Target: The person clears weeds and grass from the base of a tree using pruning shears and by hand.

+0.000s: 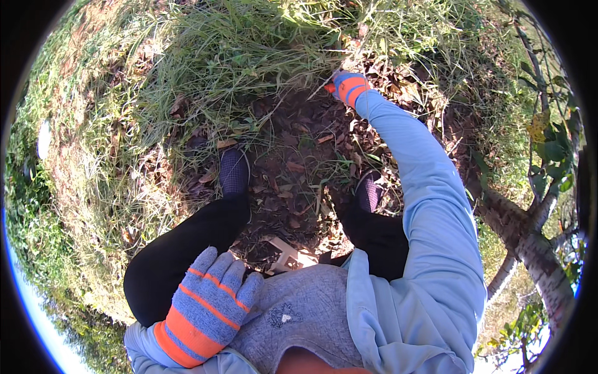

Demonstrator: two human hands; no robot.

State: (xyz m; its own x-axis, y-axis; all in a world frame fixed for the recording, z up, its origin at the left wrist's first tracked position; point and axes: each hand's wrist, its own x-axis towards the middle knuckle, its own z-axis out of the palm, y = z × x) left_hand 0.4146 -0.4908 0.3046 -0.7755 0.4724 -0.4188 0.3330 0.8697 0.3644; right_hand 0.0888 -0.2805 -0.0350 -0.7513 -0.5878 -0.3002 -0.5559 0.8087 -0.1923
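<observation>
My left hand [205, 304], in a grey-blue knit glove with orange bands, rests by my lap in front of the grey shirt [308, 308]. Its fingers are stretched out with the back turned up; nothing shows in it, though the palm is hidden. My right hand [349, 89], in a matching glove, reaches out at the end of a light-blue sleeve [420, 159] to the edge of the green grass [243, 61]. Its fingers look curled and partly hidden. A thin pale stalk or blade [322, 85] crosses beside them; whether it is held is unclear.
Brown leaf litter [294, 163] covers the soil between my purple shoes [234, 170]. A pale slatted piece, perhaps a low stool [287, 255], shows beneath me. On the right stands a branching tree trunk [544, 266] with leafy twigs [556, 145]. Dry grass [107, 187] spreads left.
</observation>
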